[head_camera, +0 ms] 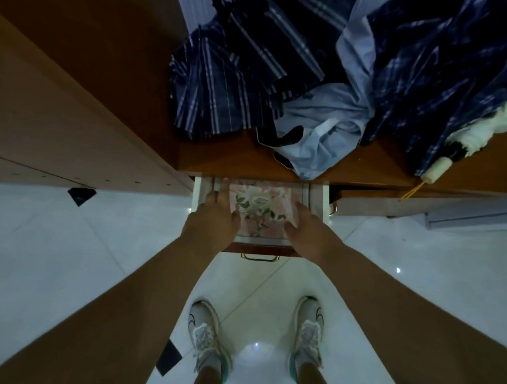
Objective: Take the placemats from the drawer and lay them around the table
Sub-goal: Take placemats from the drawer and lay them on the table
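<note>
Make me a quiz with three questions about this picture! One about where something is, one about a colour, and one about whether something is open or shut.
1. Where are the placemats?
A. on the floor
B. in the drawer
C. on top of the cabinet

2. What colour is the placemat on top?
A. pink with a pale flower
B. plain green
C. black

3. How is the drawer?
A. shut
B. taken right out
C. pulled open

Answers:
1 B, the mats lie inside the white drawer walls, with the left hand and right hand at their two sides.
2 A, a pale rose on pink shows between the hands.
3 C, the drawer sticks out from under the cabinet top, its handle towards the person.
</note>
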